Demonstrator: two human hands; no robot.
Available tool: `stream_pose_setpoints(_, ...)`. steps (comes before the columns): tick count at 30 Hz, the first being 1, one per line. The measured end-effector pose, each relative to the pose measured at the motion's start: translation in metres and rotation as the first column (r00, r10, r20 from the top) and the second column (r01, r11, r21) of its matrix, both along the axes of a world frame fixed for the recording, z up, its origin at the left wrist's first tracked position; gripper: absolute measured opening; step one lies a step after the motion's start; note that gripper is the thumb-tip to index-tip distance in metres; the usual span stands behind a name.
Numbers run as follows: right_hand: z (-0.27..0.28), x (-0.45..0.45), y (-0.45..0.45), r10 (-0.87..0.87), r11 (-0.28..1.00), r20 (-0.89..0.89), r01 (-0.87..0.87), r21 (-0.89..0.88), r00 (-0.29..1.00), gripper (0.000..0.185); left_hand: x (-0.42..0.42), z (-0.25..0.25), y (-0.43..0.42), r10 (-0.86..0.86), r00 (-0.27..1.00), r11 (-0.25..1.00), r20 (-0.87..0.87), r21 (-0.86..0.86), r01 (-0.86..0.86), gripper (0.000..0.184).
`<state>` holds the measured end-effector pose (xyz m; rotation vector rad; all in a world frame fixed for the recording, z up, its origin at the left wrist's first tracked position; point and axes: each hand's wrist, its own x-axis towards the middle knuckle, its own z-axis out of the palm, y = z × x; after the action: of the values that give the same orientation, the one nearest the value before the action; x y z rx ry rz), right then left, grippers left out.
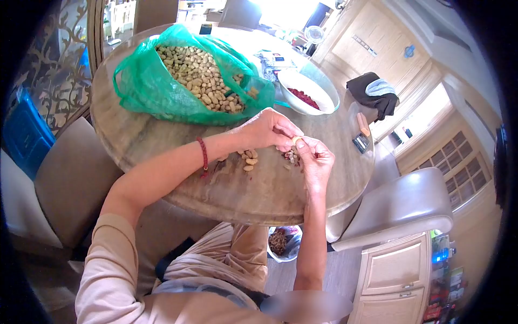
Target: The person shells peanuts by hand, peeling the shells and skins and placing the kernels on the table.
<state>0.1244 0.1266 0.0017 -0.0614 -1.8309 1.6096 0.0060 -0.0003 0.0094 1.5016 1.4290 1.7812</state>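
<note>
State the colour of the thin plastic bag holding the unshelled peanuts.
The thin plastic bag of tan unshelled peanuts is green; the head view shows it best.

On the round brown table with marble pattern, near its right edge, there is a small black rectangular object, and a pinkish-orange long object is lying just beside it. A chair with shiny grey-beige cover stands at the right of the table, and under this chair's side there is a light wooden cabinet with two doors. At the left, a bright blue plastic container is behind another beige chair.
</note>
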Motion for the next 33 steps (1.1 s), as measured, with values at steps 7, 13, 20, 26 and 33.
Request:
stream_pose_setpoints(7, -0.001, -0.001, -0.002, 0.011, 0.997, -0.046, -0.007, 0.072, 0.999, 0.012, -0.001, 0.001, -0.002, 0.011, 1.000, 1.000, 0.018, -0.019, -0.010, 0.020)
stream_pose_setpoints(13, -0.003, -0.002, 0.000, -0.010, 0.998, -0.044, 0.013, 0.061, 0.999, 0.026, 0.000, 0.001, -0.002, 0.090, 0.989, 0.996, 0.121, -0.005, -0.090, 0.019)
stream_pose_setpoints(20, 0.002, 0.000, -0.013, 0.082, 0.980, 0.020, -0.085, 0.182, 0.996, 0.035, -0.001, -0.007, 0.004, 0.119, 0.993, 0.993, -0.021, 0.017, -0.119, 0.016)
stream_pose_setpoints(26, -0.006, -0.002, -0.006, 0.057, 0.977, -0.030, -0.050, 0.207, 0.998, 0.032, 0.002, -0.012, 0.007, 0.149, 0.986, 0.986, -0.080, 0.093, -0.141, 0.007)
stream_pose_setpoints(33, -0.006, -0.001, -0.004, -0.020, 0.958, -0.030, 0.027, 0.285, 0.999, 0.025, 0.007, -0.014, 0.008, 0.166, 0.986, 0.984, -0.029, 0.074, -0.163, 0.006)
